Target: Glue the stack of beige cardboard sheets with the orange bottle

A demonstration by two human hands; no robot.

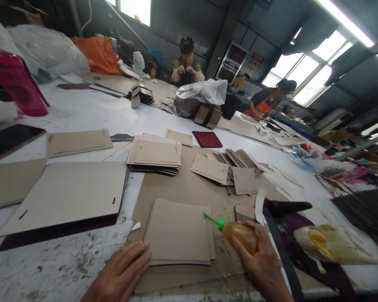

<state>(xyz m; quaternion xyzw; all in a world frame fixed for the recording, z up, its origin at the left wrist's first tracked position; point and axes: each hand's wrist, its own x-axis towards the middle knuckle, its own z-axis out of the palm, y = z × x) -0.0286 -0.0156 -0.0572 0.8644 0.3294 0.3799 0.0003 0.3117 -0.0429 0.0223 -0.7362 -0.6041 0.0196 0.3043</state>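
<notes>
My right hand (261,261) is closed round an amber glue bottle (239,233) whose green nozzle points left over a stack of tan board pieces (179,233). My left hand (122,272) lies flat with fingers stretched out, its fingertips touching the stack's left edge. The stack rests on a larger brown cardboard sheet (189,184) on the white worktable (82,113).
More tan board stacks (154,153), a big folded board (66,195), a dark red piece (207,139), a fanned pile (239,159), a black-handled tool (288,207) and a glue-stained bag (330,244) lie around. A phone (9,140) lies far left. Two people work at the far side.
</notes>
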